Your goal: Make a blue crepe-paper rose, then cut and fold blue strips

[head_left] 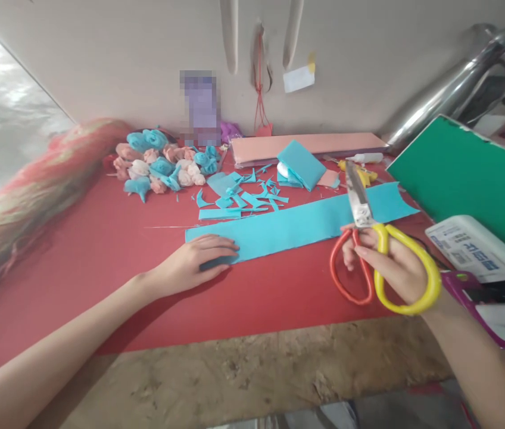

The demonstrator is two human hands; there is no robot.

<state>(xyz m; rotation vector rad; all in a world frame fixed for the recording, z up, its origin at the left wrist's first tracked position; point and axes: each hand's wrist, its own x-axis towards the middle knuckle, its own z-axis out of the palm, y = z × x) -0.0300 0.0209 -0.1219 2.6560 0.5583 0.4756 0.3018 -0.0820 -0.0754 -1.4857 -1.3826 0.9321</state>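
A long blue strip of paper or cloth (288, 225) lies slantwise across the red table cover (252, 298). My left hand (199, 257) rests flat on its left end, fingers stretched out and a little apart. Scissors (361, 215) with one red and one yellow handle are in my right hand (390, 262), above the right part of the strip, their blades pointing away from me. Behind the strip are small blue scraps (241, 196) and a folded blue piece (306, 164).
Blue, pink and white rolled flowers (161, 164) are heaped at the back left. A pink stack (306, 146) lies along the wall. On the right are a green board (471, 179), a white box (471, 247) and a purple-edged object (462, 286).
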